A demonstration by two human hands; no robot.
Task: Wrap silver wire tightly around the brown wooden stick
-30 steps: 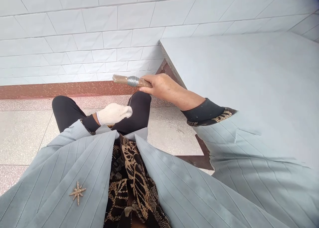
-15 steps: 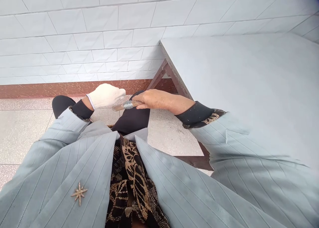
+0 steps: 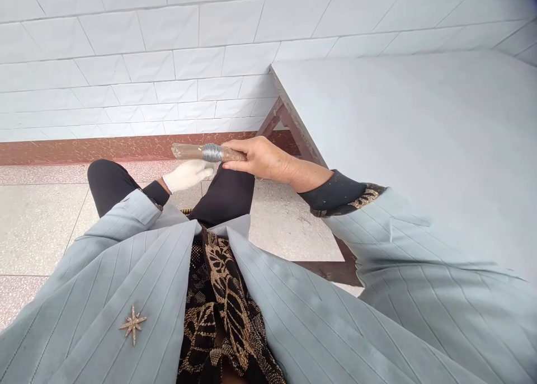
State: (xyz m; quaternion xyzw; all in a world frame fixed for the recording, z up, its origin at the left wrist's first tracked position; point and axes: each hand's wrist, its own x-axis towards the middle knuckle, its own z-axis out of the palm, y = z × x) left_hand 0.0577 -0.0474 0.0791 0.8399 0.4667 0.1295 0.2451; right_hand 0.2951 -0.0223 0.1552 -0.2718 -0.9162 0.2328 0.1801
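Observation:
My right hand [image 3: 262,159], bare, grips one end of a wooden stick [image 3: 187,151] between thumb and fingers. Silvery wire [image 3: 212,153] is wound in tight turns around the stick, just beyond my fingertips. The stick's free end points left and looks rough. Just below the wire is my left hand [image 3: 188,174], in a white knitted glove. Its fingers are pressed together, with their tips close to the underside of the stick. Whatever they pinch is too small or hidden to make out.
On the right a light grey tabletop [image 3: 403,126] reaches to the white tiled wall [image 3: 168,31], its brown leg [image 3: 289,121] near my right forearm. My knees [image 3: 111,182] in dark trousers are below my hands, over the speckled floor [image 3: 37,216].
My left hand has gone from in front of the stick's free end to below the wire, uncovering that end. My right hand has lifted the stick slightly and levelled it.

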